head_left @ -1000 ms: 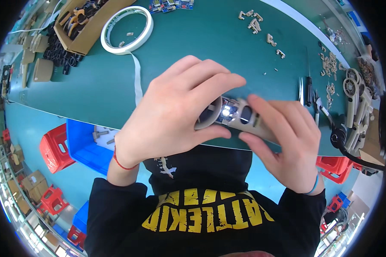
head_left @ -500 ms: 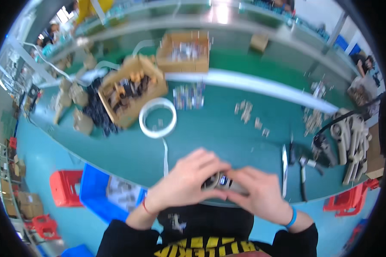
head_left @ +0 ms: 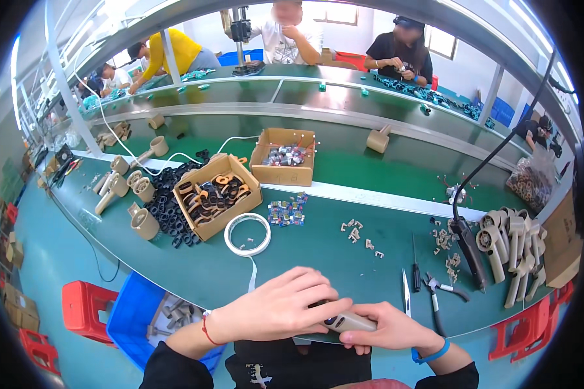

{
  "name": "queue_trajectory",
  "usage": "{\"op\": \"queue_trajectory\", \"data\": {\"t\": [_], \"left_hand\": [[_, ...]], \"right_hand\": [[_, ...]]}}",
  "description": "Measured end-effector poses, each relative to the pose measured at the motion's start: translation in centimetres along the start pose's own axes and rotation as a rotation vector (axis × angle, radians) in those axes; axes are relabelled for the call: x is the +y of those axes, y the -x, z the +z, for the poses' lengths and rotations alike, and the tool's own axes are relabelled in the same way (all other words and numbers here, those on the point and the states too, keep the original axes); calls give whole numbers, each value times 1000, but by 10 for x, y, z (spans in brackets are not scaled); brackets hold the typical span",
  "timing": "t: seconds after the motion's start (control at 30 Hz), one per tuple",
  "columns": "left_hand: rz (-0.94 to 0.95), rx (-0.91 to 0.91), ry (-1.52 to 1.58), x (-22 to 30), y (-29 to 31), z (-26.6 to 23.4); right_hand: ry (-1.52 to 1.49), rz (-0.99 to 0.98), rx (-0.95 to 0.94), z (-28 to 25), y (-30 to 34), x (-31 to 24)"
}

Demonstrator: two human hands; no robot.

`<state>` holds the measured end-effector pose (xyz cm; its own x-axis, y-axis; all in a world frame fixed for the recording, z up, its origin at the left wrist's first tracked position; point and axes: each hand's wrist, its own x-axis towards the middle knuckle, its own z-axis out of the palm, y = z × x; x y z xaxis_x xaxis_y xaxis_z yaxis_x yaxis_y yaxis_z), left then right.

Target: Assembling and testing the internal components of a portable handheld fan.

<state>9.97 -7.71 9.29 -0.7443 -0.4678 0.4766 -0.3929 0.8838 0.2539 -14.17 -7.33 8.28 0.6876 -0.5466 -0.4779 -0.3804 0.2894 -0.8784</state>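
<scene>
In front of me, over the table's near edge, is a beige hair-dryer-like housing (head_left: 352, 322) with a small dark panel in its side. My right hand (head_left: 396, 330) wraps the handle end, thumb along it. My left hand (head_left: 282, 306) is closed over the other end, its fingers curled across the top and covering most of that part. Whatever sits under those fingers is hidden. A roll of white tape (head_left: 267, 237) lies beyond my left hand, its loose end running down toward my wrist. Tweezers (head_left: 406, 293), a screwdriver (head_left: 416, 259) and cutters (head_left: 437, 305) lie beyond my right hand.
A carton of black and orange parts (head_left: 218, 198) stands at left beside black rings (head_left: 169, 211). Behind are another carton (head_left: 283, 170) and small circuit boards (head_left: 287, 211). Beige housings (head_left: 512, 243) pile up at right by a black corded tool (head_left: 468, 256). Several people work across the line.
My view has tipped up, bringing the far benches and people into sight. Both hands stay on the housing, which now shows more of its handle and lies tilted down to the right.
</scene>
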Motion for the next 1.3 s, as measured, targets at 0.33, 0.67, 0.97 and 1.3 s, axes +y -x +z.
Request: {"op": "queue_trajectory", "data": {"t": [0.33, 0.67, 0.97, 1.3], "left_hand": [[-455, 705, 834, 13, -11, 36], [-473, 828, 961, 15, -15, 41], [-268, 831, 1136, -11, -32, 38], [-350, 781, 1000, 12, -41, 45]], "right_hand": [[606, -642, 723, 10, -7, -7], [486, -655, 668, 13, -11, -10], [511, -775, 765, 2, -14, -9], [647, -749, 866, 13, -5, 1]]}}
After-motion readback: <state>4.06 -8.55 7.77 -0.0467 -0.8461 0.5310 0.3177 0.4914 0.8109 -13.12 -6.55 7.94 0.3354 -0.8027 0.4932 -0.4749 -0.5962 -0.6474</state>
